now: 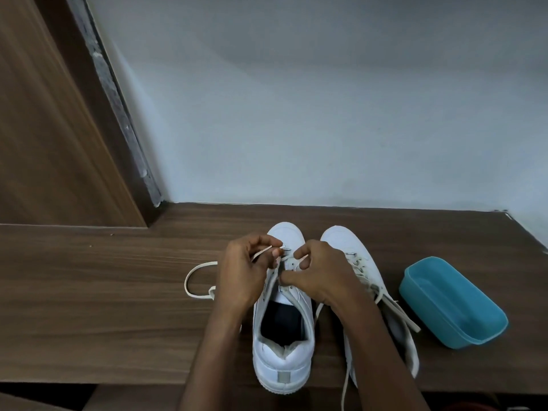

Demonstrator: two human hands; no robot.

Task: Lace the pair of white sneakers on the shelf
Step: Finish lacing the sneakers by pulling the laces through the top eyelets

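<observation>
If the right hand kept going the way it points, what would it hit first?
Probably the toe of the sneaker it is lacing, though the left hand sits close beside; depth is unclear.

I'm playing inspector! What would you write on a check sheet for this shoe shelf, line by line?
Surface: brown wooden shelf, woodgrain top.
Job's things: first sneaker, heel toward the camera, upper eyelets empty, its lace looping out to the left; second sneaker beside it, laced, ends lying loose.
Clutter: teal plastic tub to the right of the sneakers, looks empty.
Hands: left hand pinches the lace end; right hand has its fingers curled on the first sneaker's eyelet edge.
Cables: nothing seen.
Surroundings: pale wall behind the shelf; wooden panel at the left.
</observation>
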